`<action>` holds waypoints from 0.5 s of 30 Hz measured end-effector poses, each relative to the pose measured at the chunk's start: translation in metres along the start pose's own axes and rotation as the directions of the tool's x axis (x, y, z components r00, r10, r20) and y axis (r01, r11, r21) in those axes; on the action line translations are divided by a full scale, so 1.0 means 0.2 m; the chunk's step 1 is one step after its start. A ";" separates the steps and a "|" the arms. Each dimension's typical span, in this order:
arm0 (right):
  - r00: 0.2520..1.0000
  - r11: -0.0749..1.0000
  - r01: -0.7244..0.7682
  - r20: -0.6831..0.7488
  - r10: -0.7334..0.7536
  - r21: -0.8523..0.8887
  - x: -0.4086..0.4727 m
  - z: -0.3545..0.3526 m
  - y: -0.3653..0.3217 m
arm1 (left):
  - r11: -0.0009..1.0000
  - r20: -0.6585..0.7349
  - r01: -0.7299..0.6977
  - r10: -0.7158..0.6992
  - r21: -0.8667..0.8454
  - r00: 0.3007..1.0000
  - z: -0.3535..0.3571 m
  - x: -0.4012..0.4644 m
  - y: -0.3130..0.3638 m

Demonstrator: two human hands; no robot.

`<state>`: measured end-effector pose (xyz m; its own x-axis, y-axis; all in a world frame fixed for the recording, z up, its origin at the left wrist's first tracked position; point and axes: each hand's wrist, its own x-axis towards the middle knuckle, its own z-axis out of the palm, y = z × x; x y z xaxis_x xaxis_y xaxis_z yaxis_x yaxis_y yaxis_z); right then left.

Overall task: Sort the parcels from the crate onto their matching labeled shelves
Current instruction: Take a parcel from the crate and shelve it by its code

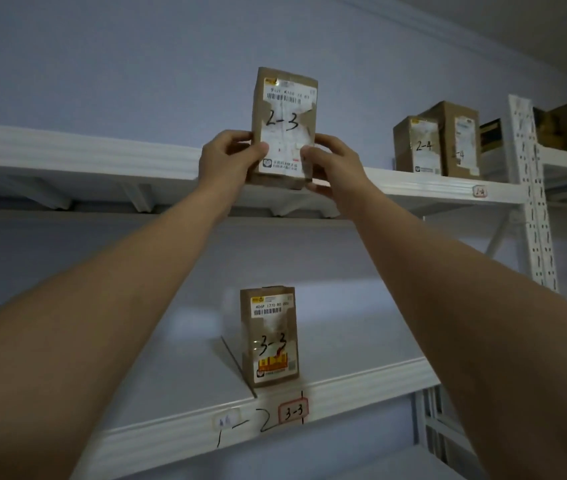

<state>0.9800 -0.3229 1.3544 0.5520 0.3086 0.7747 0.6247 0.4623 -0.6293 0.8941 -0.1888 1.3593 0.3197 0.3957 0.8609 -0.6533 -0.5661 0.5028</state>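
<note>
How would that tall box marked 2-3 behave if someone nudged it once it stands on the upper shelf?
The 2-3 parcel is tall and narrow and held upright, so a nudge near its top would probably tip it. Its creased cardboard keeps its shape between the left hand and right hand, so it is likely fairly stiff. Held high by the fingers alone, it seems light.

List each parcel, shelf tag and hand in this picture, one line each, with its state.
2-3 parcel: upright, gripped by both hands at the upper shelf's front edge.
Left hand: gripping its left side.
Right hand: gripping its right side.
3-3 parcel: upright above the 3-3 tag.
2-4 parcel: upright on upper shelf.
2-4 tag: stuck on shelf edge.
</note>
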 end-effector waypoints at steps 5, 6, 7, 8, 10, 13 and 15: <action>0.998 0.996 0.057 0.020 -0.059 0.066 0.17 -0.04 -0.04 | 0.992 -0.022 -0.088 0.090 0.087 0.996 0.07 0.16 0.04; 0.998 0.996 0.063 0.028 -0.065 0.068 0.19 -0.05 -0.04 | 0.990 -0.027 -0.087 0.091 0.109 0.996 0.08 0.18 0.05; 0.997 0.995 0.067 0.035 -0.070 0.079 0.23 -0.06 -0.04 | 0.986 -0.034 -0.090 0.096 0.140 0.995 0.10 0.21 0.06; 0.996 0.994 0.068 0.043 -0.072 0.087 0.26 -0.06 -0.04 | 0.979 -0.042 -0.089 0.098 0.181 0.994 0.11 0.22 0.06; 0.996 0.992 0.063 0.063 -0.070 0.110 0.31 -0.08 -0.02 | 0.969 -0.062 -0.087 0.104 0.230 0.993 0.13 0.25 0.07; 0.991 0.984 0.082 0.093 -0.097 0.158 0.37 -0.09 -0.01 | 0.963 -0.097 -0.100 0.128 0.252 0.987 0.15 0.26 0.08; 0.986 0.976 0.114 0.100 -0.134 0.188 0.40 -0.10 -0.01 | 0.953 -0.104 -0.121 0.155 0.276 0.983 0.18 0.27 0.10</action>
<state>1.0344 -0.3153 1.4172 0.4051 0.3253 0.8544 0.5684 0.6424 -0.5141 0.9222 -0.2043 1.4176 0.1419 0.3764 0.9155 -0.4720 -0.7873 0.3968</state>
